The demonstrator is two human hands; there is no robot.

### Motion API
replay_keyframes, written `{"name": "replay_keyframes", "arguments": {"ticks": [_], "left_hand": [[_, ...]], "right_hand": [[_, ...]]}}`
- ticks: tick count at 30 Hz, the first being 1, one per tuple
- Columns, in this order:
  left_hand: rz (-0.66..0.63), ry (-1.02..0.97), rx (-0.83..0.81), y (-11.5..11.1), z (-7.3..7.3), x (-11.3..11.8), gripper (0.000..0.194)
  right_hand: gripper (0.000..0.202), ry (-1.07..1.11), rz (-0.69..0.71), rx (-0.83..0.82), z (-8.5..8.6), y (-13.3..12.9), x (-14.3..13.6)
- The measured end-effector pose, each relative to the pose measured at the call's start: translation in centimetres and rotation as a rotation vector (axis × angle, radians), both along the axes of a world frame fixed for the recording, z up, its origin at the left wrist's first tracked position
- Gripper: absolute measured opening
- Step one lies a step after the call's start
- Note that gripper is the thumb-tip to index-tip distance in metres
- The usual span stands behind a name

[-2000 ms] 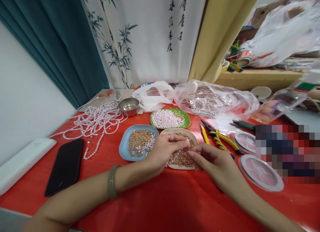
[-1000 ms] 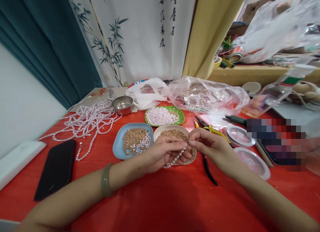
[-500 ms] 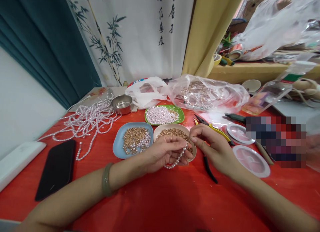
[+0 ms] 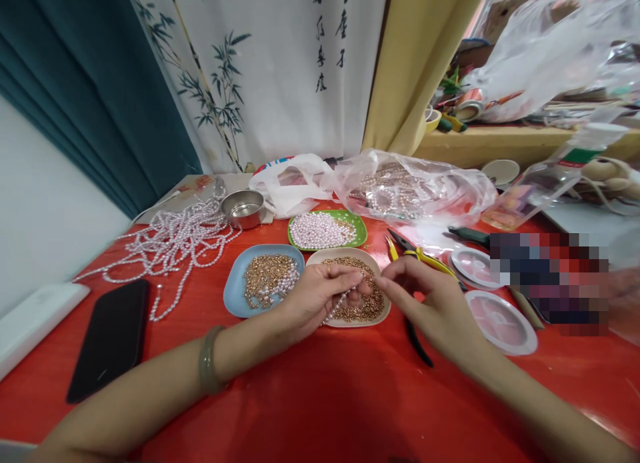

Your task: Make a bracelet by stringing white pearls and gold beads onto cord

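Observation:
My left hand [image 4: 317, 290] pinches a strand of pearl beads [image 4: 334, 310] between thumb and fingers, and the strand hangs below them. Close to its fingertips, the thumb and forefinger of my right hand [image 4: 433, 293] are pressed together; whatever is between them is too fine to make out. Both hands are over a beige plate [image 4: 386, 306] of gold beads [image 4: 367, 306]. Left of it, a blue plate [image 4: 231, 295] bears gold and pearl beads. Behind stands a green plate [image 4: 362, 228] with pale pearl beads [image 4: 317, 230].
Pliers with yellow handles [image 4: 430, 258] and clear round cases [image 4: 500, 323] lie to the right. A phone [image 4: 110, 340], tangled pearl strands [image 4: 175, 240] and a metal bowl [image 4: 243, 210] are at the left. Plastic bags [image 4: 415, 190] and a tilted bottle [image 4: 545, 176] stand behind.
My left hand has turned and shifted slightly left, so less of the pearl strand shows. The gap between my hands has widened a little, uncovering more of the beige plate.

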State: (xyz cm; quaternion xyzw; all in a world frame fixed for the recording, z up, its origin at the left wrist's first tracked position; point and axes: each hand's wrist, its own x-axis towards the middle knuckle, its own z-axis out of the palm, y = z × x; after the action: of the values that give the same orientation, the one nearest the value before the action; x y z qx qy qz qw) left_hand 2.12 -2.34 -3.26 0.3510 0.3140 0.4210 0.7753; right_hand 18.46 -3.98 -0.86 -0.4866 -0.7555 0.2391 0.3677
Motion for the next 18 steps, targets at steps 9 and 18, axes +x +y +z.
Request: {"name": "replay_keyframes", "arguments": {"ticks": [9,18], "left_hand": [[0.145,0.008,0.036,0.0,-0.4,0.1,0.008],[0.164,0.026,0.065,-0.4,-0.1,0.3,0.006]], "right_hand": [[0.019,-0.575,-0.042,0.778,-1.2,-1.5,-1.4],[0.020,-0.711,0.061,0.964,-0.5,-1.4,-1.2]]}}
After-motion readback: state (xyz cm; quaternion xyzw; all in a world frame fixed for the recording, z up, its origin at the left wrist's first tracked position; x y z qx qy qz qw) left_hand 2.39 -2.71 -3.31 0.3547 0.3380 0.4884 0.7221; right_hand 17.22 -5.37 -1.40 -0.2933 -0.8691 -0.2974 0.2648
